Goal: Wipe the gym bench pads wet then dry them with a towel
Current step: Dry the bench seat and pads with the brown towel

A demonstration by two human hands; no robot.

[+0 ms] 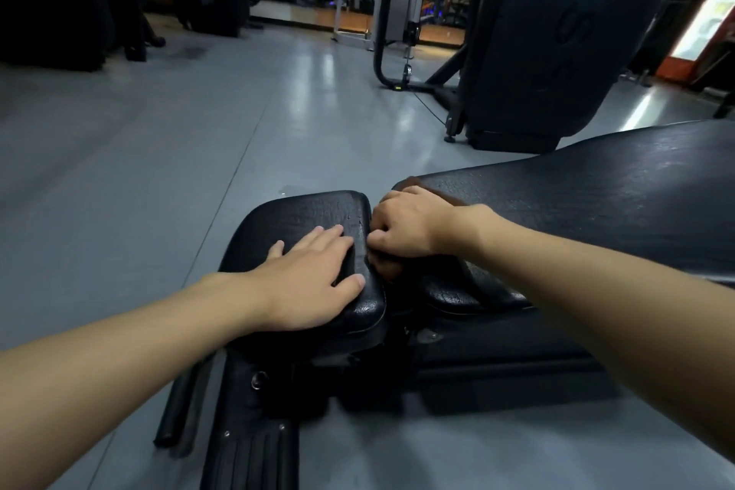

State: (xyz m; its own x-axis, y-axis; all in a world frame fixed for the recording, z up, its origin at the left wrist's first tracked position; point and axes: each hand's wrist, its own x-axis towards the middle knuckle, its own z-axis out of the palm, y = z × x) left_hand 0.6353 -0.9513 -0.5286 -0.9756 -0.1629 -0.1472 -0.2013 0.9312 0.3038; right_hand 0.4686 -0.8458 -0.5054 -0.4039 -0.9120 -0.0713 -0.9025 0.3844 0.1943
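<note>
gym floor (159, 171); likely mid-wipe between the pads
flat left hand (314, 282) is bracing the seat pad (302, 211); right hand (409, 227) is clutching a brown cloth (384, 268), back pad (576, 203) likely next.

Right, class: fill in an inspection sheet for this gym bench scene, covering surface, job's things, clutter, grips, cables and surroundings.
surface: black seat pad and back pad, worn-looking covers, a gap between them.
job's things: brown cloth bunched in that gap, mostly hidden by the hand; no second towel seen.
clutter: nothing seen.
grips: left hand lies flat on the seat pad; right hand is curled round the cloth.
cables: thin cable slants down to the foot of the machine behind.
surroundings: grey floor, a dark machine beyond the bench, more gym gear in the dim background.
</note>
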